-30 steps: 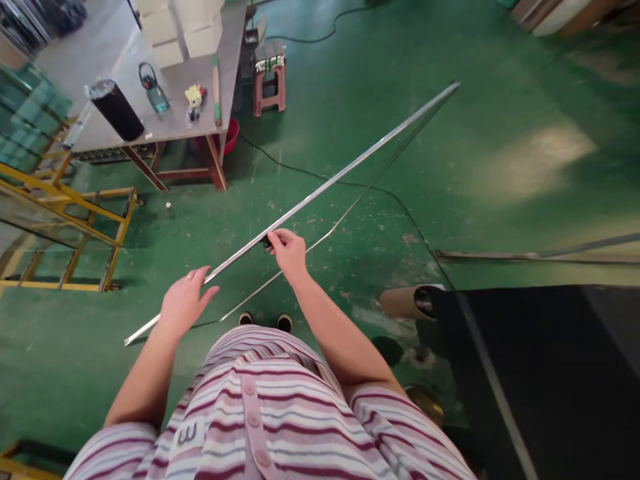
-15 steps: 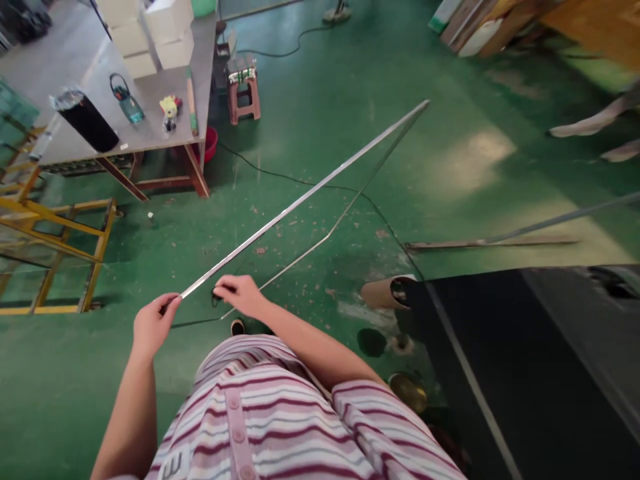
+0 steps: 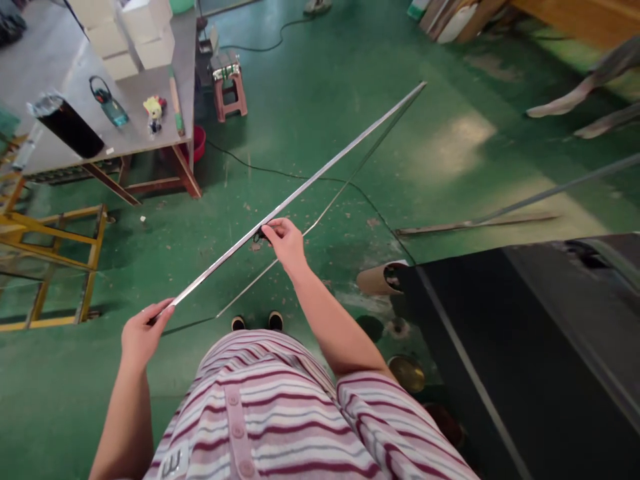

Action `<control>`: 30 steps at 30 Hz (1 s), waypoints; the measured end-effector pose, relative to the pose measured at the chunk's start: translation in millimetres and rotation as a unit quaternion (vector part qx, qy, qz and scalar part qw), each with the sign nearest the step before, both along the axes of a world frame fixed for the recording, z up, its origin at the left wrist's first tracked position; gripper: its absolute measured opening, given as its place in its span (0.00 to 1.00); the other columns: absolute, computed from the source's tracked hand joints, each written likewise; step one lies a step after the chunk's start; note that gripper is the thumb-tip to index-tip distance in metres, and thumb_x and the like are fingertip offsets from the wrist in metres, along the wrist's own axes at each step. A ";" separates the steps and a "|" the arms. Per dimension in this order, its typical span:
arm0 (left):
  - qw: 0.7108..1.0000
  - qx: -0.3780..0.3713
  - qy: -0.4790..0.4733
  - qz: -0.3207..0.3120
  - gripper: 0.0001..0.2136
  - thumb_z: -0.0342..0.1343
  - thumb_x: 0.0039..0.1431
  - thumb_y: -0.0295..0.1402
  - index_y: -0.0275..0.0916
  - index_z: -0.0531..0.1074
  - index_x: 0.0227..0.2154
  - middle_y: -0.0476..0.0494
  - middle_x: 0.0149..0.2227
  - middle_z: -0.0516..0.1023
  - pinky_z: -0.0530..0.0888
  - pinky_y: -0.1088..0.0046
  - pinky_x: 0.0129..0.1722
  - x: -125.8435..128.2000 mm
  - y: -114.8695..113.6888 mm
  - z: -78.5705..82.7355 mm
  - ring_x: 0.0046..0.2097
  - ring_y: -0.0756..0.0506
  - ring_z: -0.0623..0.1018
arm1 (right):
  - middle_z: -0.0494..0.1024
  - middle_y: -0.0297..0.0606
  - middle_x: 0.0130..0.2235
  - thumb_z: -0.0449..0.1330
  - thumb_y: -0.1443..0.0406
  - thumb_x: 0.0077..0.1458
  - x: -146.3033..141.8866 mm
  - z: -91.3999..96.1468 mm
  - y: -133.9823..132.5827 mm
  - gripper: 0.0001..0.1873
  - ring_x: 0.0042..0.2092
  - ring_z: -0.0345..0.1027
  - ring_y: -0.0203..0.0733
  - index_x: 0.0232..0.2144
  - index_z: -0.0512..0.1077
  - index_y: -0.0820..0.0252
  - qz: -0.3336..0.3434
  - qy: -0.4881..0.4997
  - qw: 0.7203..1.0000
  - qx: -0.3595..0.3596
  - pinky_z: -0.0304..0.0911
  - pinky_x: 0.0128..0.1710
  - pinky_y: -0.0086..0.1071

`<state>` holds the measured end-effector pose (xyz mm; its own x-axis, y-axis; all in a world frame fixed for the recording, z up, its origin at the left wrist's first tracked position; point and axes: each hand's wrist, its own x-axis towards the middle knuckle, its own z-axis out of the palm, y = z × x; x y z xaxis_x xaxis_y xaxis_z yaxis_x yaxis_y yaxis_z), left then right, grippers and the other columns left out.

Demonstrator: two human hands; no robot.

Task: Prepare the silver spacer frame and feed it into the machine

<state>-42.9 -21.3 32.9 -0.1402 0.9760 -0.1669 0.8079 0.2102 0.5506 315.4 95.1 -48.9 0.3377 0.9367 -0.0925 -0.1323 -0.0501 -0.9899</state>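
A long, straight, silvery metal strip (image 3: 320, 175) runs slantwise from my left hand to a far end low near the floor. My left hand (image 3: 143, 333) pinches its near end between thumb and fingers. My right hand (image 3: 289, 243) is closed at the strip's lower edge, partway along. A small black piece with a loop (image 3: 259, 235) shows at its fingertips, against or very near the strip; its kind is too small to make out. Below, a thin pale line (image 3: 320, 219) runs along the floor to the strip's far end; I cannot tell whether it is a strip or a reflection.
At left stands a table (image 3: 145, 143) with a bottle (image 3: 109, 103), a black roll (image 3: 70, 127) and white boxes (image 3: 150, 33). A stool (image 3: 229, 90), a yellow metal frame (image 3: 90, 267) and a floor cable (image 3: 250, 165) are around. Dark sheeting (image 3: 500, 347) covers the right side.
My right hand has moved forward and right with the small black piece, up to the strip. My left hand keeps hold of the strip's end. The view has shifted slightly.
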 end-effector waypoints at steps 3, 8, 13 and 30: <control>1.000 0.001 0.020 -0.006 0.23 0.59 0.56 0.54 0.45 0.82 0.45 0.47 0.40 0.84 0.70 0.74 0.34 2.5 -4.0 4.5 0.37 0.45 0.78 | 0.76 0.35 0.26 0.66 0.42 0.45 8.5 -4.5 8.0 0.27 0.27 0.70 0.37 0.31 0.71 0.59 -0.003 0.027 1.000 -0.016 0.59 0.21 0.26; 0.999 0.006 0.048 0.004 0.22 0.59 0.55 0.54 0.45 0.83 0.45 0.48 0.38 0.84 0.70 0.76 0.31 2.7 -10.0 7.4 0.35 0.46 0.78 | 0.76 0.34 0.26 0.65 0.42 0.46 15.9 -14.2 4.0 0.28 0.26 0.70 0.36 0.33 0.72 0.60 -0.004 0.007 1.000 -0.021 0.59 0.20 0.25; 0.999 0.018 0.042 -0.013 0.22 0.59 0.56 0.53 0.43 0.83 0.44 0.46 0.39 0.84 0.71 0.75 0.33 -6.0 -16.5 5.0 0.36 0.45 0.79 | 0.75 0.34 0.25 0.63 0.39 0.46 17.9 -25.7 12.4 0.30 0.25 0.67 0.34 0.33 0.73 0.60 0.057 0.018 0.998 -0.033 0.60 0.22 0.27; 0.999 0.031 0.019 0.024 0.22 0.59 0.57 0.52 0.43 0.82 0.46 0.45 0.40 0.84 0.72 0.74 0.35 1.5 -14.4 -0.7 0.37 0.44 0.79 | 0.78 0.34 0.25 0.58 0.57 0.63 -78.4 16.5 -71.8 0.15 0.27 0.69 0.36 0.31 0.77 0.60 0.259 -0.144 0.952 0.081 0.61 0.32 0.28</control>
<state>-41.4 -35.7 32.2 -0.1922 0.9763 -0.0992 0.8184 0.2153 0.5328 237.1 23.2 -32.4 -0.1829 0.9786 0.0940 0.1462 0.1216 -0.9817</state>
